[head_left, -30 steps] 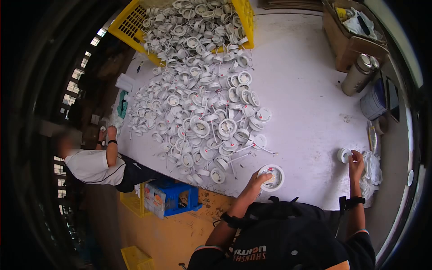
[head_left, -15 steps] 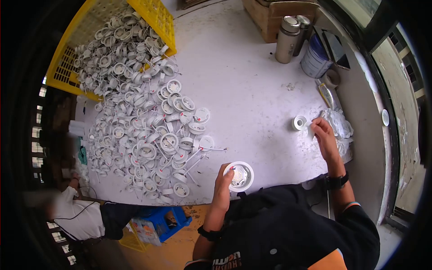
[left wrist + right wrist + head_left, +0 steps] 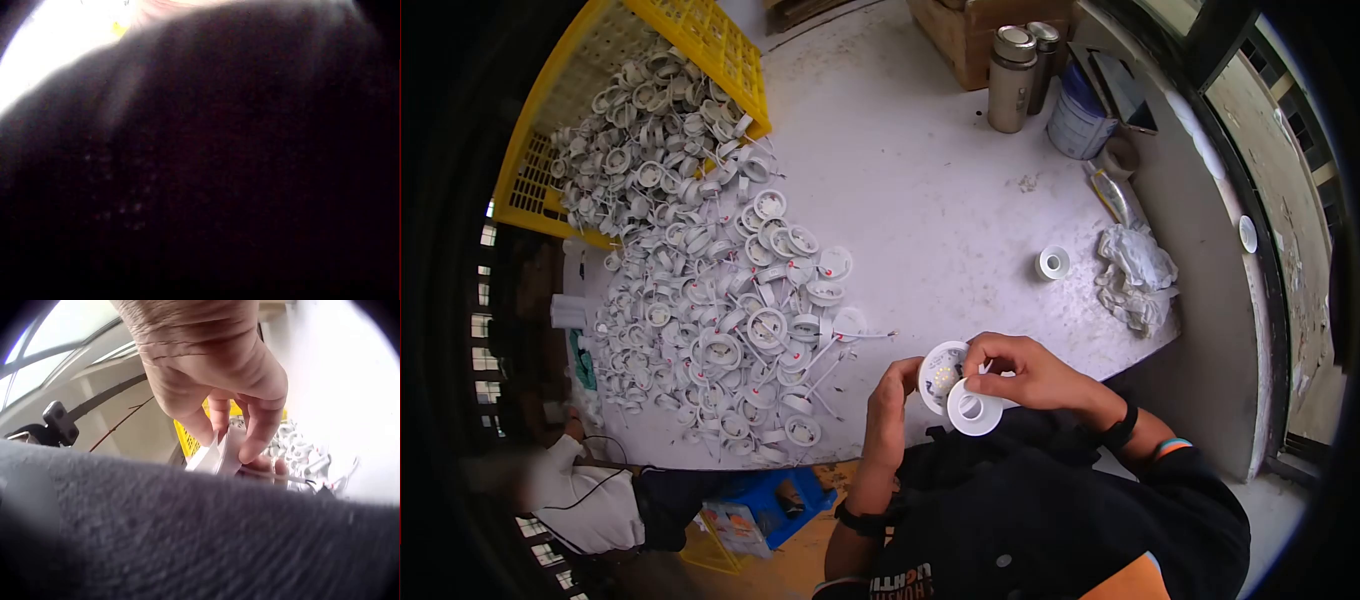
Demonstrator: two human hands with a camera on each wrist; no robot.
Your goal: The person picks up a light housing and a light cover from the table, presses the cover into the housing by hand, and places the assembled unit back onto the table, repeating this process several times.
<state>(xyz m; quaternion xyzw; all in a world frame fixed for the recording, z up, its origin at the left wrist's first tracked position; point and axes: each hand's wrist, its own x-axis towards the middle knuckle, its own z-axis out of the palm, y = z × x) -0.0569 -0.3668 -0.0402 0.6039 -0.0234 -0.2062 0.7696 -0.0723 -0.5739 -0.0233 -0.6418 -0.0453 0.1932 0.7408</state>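
In the head view my left hand (image 3: pixel 888 405) holds a round white LED light housing (image 3: pixel 941 374) at its left side, its face with small yellow LEDs turned up. My right hand (image 3: pixel 1030 372) pinches a white ring-shaped reflector cup (image 3: pixel 975 410) with a central hole, overlapping the housing's lower right edge. From the right wrist view, the thumb and fingers of the right hand (image 3: pixel 219 381) close on white rims (image 3: pixel 231 450), and a thin cable runs out beside them. Dark, blurred cloth fills most of the left wrist view. Another white cup (image 3: pixel 1053 263) stands on the table.
Many similar housings with cables (image 3: pixel 700 310) spill from a tipped yellow crate (image 3: pixel 745 75) across the left of the white table (image 3: pixel 900 200). Crumpled plastic (image 3: pixel 1138 275), metal flasks (image 3: pixel 1012 85) and a bucket (image 3: pixel 1078 125) line the right side. Another person (image 3: pixel 590 490) works at far left.
The right hand has moved left from the table's right side with a reflector cup, up to the housing in the left hand. The head view has swung right, so the pile appears further left.
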